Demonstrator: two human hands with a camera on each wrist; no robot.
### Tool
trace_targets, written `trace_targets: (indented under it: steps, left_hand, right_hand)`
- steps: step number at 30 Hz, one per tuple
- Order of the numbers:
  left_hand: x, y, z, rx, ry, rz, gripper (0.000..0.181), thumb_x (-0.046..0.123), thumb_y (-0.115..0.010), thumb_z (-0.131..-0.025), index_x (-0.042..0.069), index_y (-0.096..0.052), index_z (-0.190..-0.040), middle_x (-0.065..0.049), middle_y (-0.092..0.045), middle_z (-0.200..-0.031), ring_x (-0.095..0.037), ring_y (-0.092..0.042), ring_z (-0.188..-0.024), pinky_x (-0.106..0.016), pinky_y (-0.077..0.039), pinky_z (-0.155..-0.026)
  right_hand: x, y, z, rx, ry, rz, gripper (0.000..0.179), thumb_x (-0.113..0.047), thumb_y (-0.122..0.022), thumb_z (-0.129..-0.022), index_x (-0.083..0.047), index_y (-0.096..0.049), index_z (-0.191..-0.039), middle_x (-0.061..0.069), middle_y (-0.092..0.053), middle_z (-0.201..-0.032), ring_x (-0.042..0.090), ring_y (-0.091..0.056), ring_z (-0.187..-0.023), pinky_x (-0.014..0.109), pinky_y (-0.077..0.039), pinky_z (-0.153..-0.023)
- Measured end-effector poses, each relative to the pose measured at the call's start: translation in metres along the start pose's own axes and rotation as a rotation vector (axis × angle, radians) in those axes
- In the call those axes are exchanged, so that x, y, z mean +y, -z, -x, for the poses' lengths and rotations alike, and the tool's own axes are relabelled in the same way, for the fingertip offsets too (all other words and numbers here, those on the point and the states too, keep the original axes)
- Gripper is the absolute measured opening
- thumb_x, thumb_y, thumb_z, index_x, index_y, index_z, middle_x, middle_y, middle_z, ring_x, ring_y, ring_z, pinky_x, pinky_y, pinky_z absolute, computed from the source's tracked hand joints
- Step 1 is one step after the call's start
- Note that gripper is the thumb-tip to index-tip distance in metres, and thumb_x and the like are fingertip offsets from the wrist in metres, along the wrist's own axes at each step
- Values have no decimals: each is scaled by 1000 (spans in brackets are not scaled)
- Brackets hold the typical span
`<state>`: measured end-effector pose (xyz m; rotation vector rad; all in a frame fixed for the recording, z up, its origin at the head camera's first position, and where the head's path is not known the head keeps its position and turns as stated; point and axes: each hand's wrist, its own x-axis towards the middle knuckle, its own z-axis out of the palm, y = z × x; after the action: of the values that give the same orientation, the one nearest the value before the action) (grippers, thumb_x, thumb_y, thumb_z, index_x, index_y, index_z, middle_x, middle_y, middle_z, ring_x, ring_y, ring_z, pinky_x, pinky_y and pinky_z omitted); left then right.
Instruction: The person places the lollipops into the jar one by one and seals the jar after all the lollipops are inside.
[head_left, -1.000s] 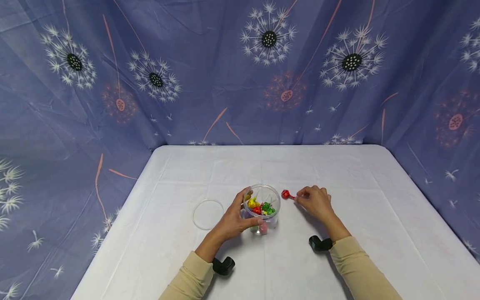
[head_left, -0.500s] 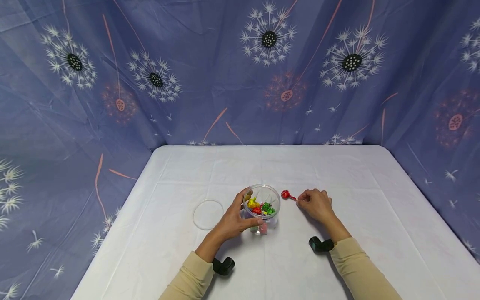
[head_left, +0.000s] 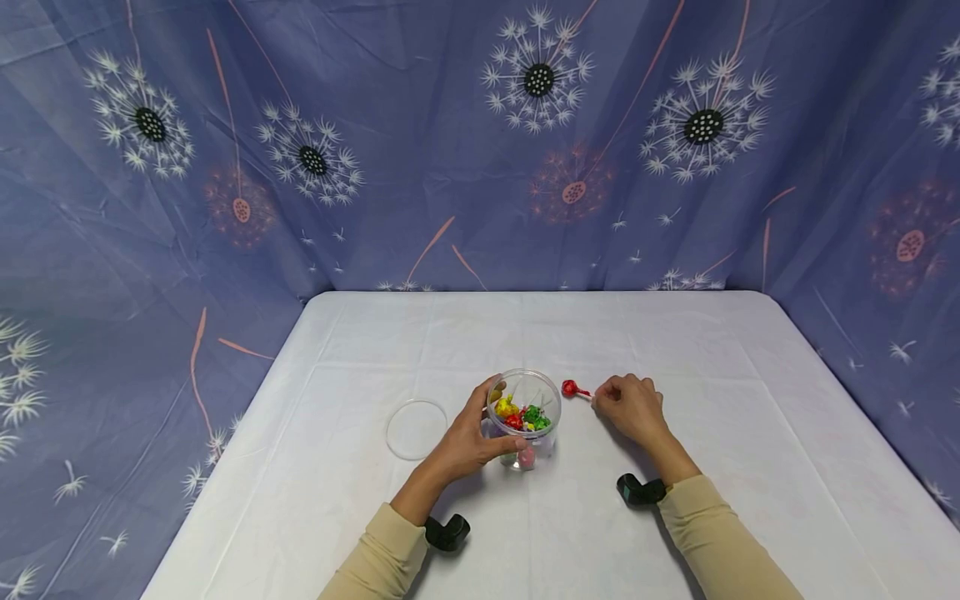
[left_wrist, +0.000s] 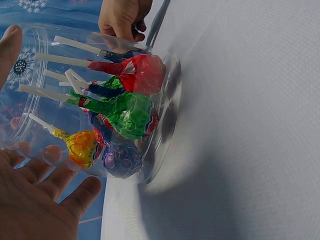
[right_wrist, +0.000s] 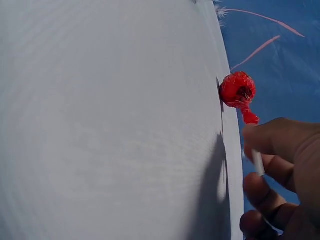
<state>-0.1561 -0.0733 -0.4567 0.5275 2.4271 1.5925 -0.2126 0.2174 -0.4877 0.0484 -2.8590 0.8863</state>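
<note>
A clear round jar [head_left: 551, 414] stands on the table with several wrapped lollipops inside, their sticks pointing up. Among them the left wrist view shows a green lollipop [left_wrist: 132, 115], a red one [left_wrist: 145, 72], a yellow one [left_wrist: 84, 148] and a purple one [left_wrist: 122, 159]. My left hand [head_left: 468, 437] grips the jar from its left side, thumb at the front. To the jar's right, my right hand [head_left: 633, 408] pinches the white stick of a separate red lollipop [right_wrist: 238, 90] between thumb and fingers. That lollipop's head points toward the jar, low over the tabletop.
A clear ring-edged lid [head_left: 388, 433] lies flat on the table left of the jar. The white-covered table [head_left: 525, 333] meets a blue dandelion-print curtain [head_left: 420, 167] at the back and sides. Black wrist cameras [head_left: 447, 532] sit at both wrists.
The right hand's fingers have shifted slightly right along the lollipop, from near its wrapper toward the stick. The left hand and jar have stayed in place.
</note>
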Motion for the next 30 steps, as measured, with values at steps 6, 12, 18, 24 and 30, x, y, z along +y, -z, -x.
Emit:
trace_targets:
  steps: [6,12,18,24,30]
  left_hand:
    - [0,0,0,-1,-7,-3,95,47,-76,-74,36,-18,-147,-4,-32,-152,-33,-39,-135,-56,-31,-111]
    - [0,0,0,-1,3,0,95,48,-77,-73,38,-18,-147,-2,-32,-153,-31,-39,-135,-55,-31,-111]
    - [-1,0,-1,-5,0,9,96,47,-77,-73,35,-18,-148,-4,-32,-152,-31,-38,-135,-53,-31,-112]
    - [-1,0,0,-3,-9,4,97,46,-77,-73,34,-17,-148,-4,-32,-152,-31,-39,-135,-53,-31,-112]
    - [0,0,0,1,1,-5,98,47,-77,-73,34,-17,-148,3,-31,-152,-30,-39,-136,-52,-31,-112]
  right_hand:
    - [-6,2,0,54,18,-36,7,-17,-66,-80,-13,-71,-81,9,-60,-85,27,-45,-83,41,-28,-72]
    - [-13,4,-1,76,29,-67,8,-20,-67,-81,-12,-71,-82,10,-61,-87,27,-45,-84,43,-28,-75]
    - [-18,5,-2,81,31,-91,11,-20,-67,-82,-11,-73,-84,10,-61,-87,25,-45,-85,41,-27,-75]
    - [-25,8,-3,101,62,-126,9,-20,-69,-82,-12,-72,-83,8,-61,-85,24,-45,-85,37,-25,-75]
    - [-34,14,-4,100,78,-160,8,-19,-70,-82,-11,-72,-81,9,-63,-88,24,-46,-86,37,-26,-77]
